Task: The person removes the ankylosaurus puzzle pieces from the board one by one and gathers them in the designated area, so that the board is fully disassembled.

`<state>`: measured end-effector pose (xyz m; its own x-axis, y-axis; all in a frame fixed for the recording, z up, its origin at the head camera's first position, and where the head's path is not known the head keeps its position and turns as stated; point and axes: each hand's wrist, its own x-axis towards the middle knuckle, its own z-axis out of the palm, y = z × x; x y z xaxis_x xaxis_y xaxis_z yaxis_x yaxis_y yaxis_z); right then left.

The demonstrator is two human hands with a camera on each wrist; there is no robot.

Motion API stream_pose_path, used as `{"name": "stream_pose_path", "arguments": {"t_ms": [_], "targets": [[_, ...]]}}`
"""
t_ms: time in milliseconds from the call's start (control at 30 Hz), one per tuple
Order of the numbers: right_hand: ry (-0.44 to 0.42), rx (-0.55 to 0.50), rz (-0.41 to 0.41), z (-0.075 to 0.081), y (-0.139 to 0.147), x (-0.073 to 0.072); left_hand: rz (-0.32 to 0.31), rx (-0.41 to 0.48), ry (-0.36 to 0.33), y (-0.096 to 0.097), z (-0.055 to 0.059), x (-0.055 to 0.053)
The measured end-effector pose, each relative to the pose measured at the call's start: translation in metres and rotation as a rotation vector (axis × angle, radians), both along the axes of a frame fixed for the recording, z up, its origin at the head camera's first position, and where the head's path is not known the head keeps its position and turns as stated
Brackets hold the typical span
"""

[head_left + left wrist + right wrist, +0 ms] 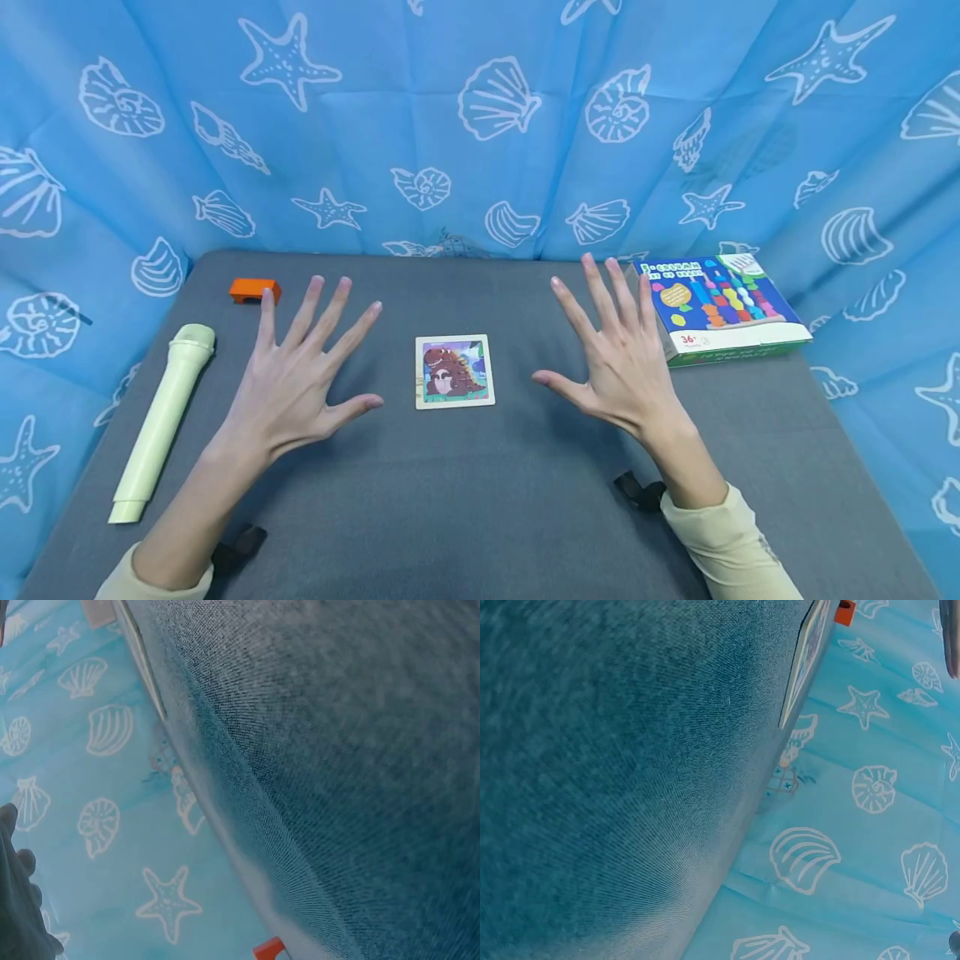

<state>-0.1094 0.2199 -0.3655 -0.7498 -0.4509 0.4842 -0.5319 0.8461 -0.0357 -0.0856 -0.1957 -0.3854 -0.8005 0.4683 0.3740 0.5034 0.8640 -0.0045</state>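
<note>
Both hands hover over the grey table with fingers spread wide and nothing held. In the head view the left hand [296, 375] is left of a small square picture puzzle [454, 372] showing a brown dinosaur in a pale frame. The right hand [618, 358] is to the puzzle's right, its fingertips near a bead-set box [720, 304]. In the left wrist view part of the left hand [26, 900] shows at the lower left edge. From the right wrist the puzzle [804, 664] appears edge-on at the top.
A pale green microphone-shaped tube [161, 425] lies along the table's left side. An orange block [255, 289] with an arched cutout is at the back left, just beyond the left fingertips. A blue curtain [420, 108] with white shells and starfish hangs behind the grey table [450, 517].
</note>
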Motion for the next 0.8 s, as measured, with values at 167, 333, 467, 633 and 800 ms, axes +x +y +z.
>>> {"name": "stream_pose_path", "arguments": {"t_ms": [167,333,467,633,800], "targets": [[0.003,-0.002,0.003,0.0,-0.001,-0.001,0.005,0.002,-0.01,0.0,0.001,0.0],[0.0,0.002,0.007,0.002,-0.003,-0.001,0.011,0.003,-0.017,0.001,0.002,-0.001],[-0.006,-0.004,0.012,0.002,-0.006,-0.002,0.016,0.007,-0.03,0.003,0.004,-0.002],[-0.021,-0.012,0.033,0.001,-0.014,-0.003,0.017,0.018,-0.051,0.005,0.004,-0.004],[-0.088,-0.006,0.076,-0.001,-0.027,-0.006,0.049,-0.002,-0.121,0.011,0.004,-0.005]]}}
